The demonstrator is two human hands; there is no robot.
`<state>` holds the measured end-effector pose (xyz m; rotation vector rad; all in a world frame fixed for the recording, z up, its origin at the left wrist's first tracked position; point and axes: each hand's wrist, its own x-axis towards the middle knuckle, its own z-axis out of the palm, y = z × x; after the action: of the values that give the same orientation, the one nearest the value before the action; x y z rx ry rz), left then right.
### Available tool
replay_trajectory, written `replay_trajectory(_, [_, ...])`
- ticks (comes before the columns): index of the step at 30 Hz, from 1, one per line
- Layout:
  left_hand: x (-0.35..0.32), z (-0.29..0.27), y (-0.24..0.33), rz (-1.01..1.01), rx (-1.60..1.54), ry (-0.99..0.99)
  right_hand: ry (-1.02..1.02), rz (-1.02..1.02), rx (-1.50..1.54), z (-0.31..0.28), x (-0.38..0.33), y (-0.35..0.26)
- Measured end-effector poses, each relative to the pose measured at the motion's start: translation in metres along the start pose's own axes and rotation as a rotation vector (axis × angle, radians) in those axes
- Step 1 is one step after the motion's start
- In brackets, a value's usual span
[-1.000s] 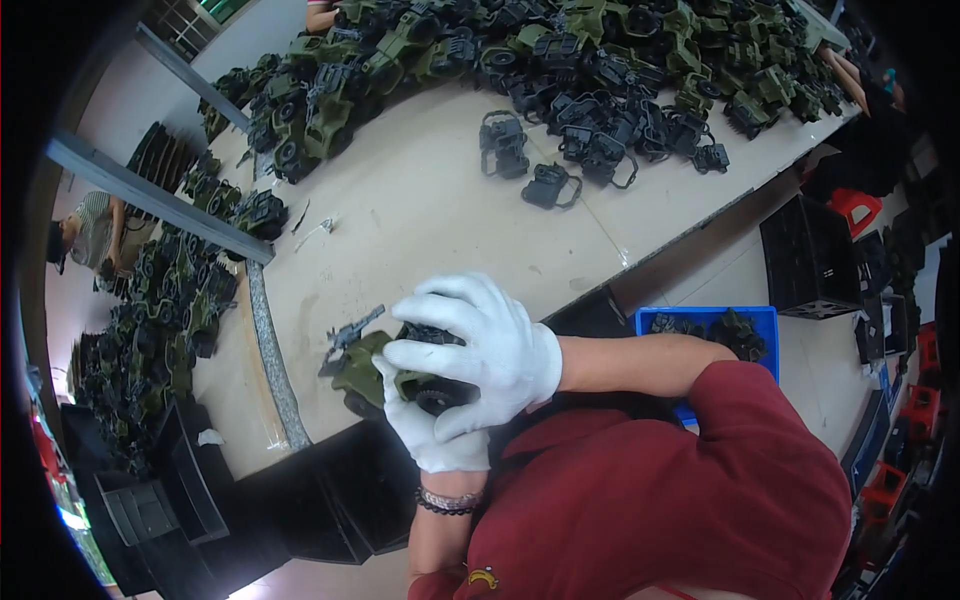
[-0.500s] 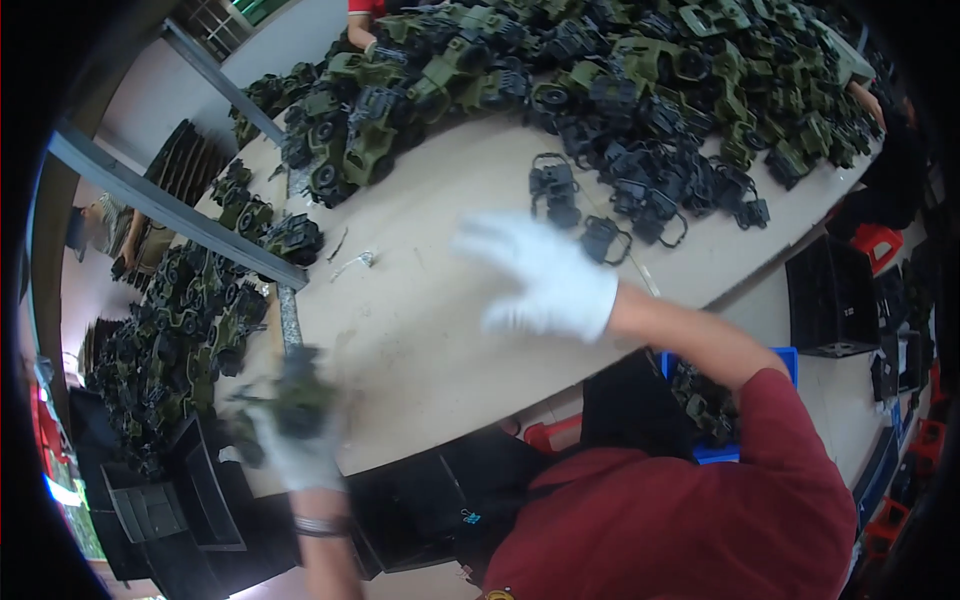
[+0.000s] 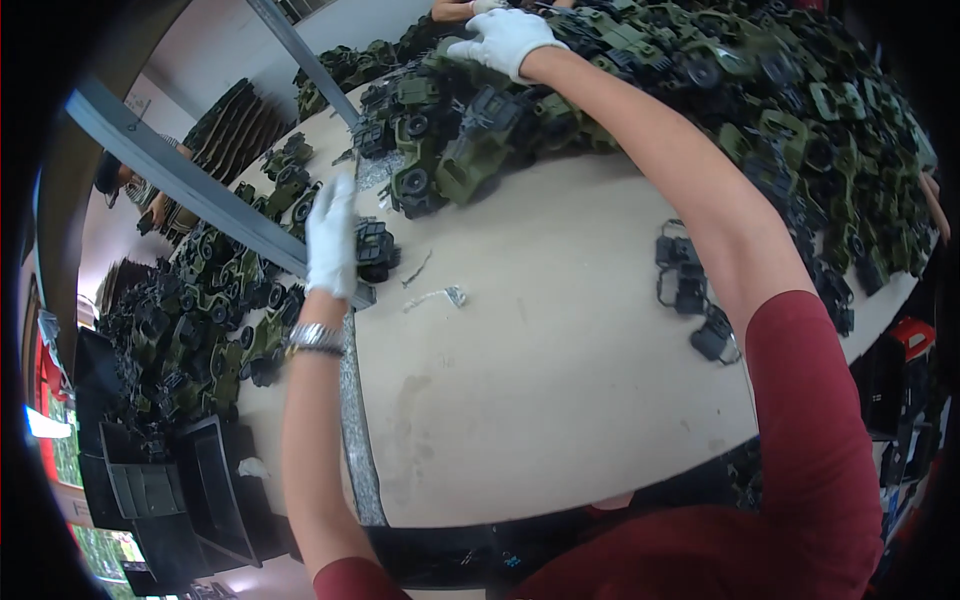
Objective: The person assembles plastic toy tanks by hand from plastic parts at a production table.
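My left hand [image 3: 331,240], in a white glove, is by the grey metal post with its fingers stretched upward and nothing visible in it. Just right of it sits a dark green toy vehicle [image 3: 376,250] with black parts. My right hand [image 3: 508,42], also gloved, reaches far across the table to the big heap of green toy vehicles [image 3: 480,150]. Its fingers are spread over the heap's far left part; whether they touch a vehicle I cannot tell. More toy vehicles [image 3: 215,310] crowd the left side, beyond the post.
A slanting metal post [image 3: 185,180] crosses the left side. Black frame-like parts [image 3: 690,285] lie under my right forearm. A small clear plastic scrap [image 3: 455,296] is on the table [image 3: 560,400]. Black bins [image 3: 215,480] stand lower left. A co-worker's gloved hand [image 3: 490,6] is beyond my right hand.
My left hand has moved up and forward and no longer holds the toy vehicle. My right hand has reached from mid-table to the far heap. The view has shifted.
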<state>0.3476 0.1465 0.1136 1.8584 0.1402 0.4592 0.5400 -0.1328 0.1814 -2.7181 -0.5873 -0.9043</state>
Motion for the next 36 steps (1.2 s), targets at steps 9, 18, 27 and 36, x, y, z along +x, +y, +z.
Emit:
replay_trajectory(9, [0.170, 0.102, -0.068, -0.174, -0.169, -0.071, -0.140, 0.221, -0.072, 0.021, 0.045, 0.024])
replay_trajectory(18, [0.174, 0.116, -0.072, -0.324, -0.493, -0.332, -0.525, 0.000, -0.159, 0.009, 0.027, 0.012])
replay_trajectory(27, [0.060, 0.104, -0.037, -0.254, -0.529, -0.320, -0.462, -0.178, -0.250, -0.043, -0.056, -0.036])
replay_trajectory(36, [-0.066, 0.058, -0.066, -0.462, -0.624, -0.314, -0.423, -0.374, 0.039, -0.086, -0.187, -0.084])
